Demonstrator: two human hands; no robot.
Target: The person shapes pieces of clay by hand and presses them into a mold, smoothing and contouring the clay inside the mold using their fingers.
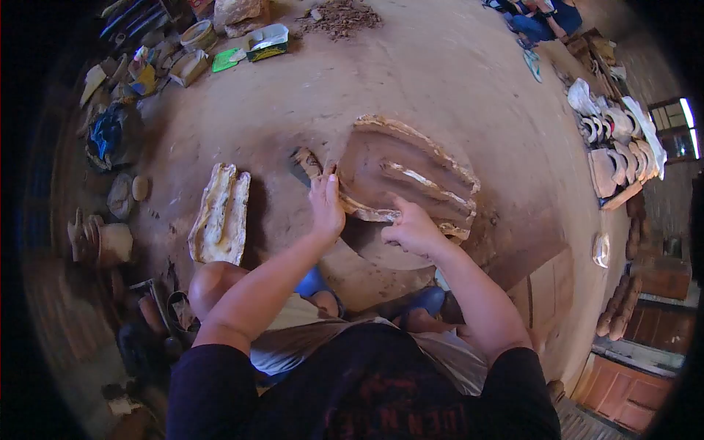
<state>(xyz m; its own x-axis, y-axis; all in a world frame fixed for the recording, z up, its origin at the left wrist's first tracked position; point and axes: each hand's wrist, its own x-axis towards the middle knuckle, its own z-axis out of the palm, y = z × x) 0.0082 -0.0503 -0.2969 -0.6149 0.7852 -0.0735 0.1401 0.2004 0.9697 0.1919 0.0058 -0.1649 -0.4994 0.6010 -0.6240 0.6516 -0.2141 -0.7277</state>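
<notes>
A large plaster mould [463, 183] with a rough pale rim lies tilted on the floor before me. Brown clay [367, 158] lines its hollow, and a pale ridge [414, 174] runs lengthwise inside. My left hand [326, 207] rests against the mould's near left edge, fingers stretched upward and holding nothing. With its index finger extended, my right hand [414, 231] touches the clay just inside the near rim; its other fingers are curled and the thumb stands apart. A short, dark, clay-smeared piece [306, 163] lies just beyond my left hand.
A second, narrower plaster mould piece [220, 213] lies to the left. At the back are a box-like tub [268, 40], a green piece [226, 60] and crumbled clay [341, 18]. Curved clay pieces [623, 165] line the right side. Another person [546, 22] sits far back right.
</notes>
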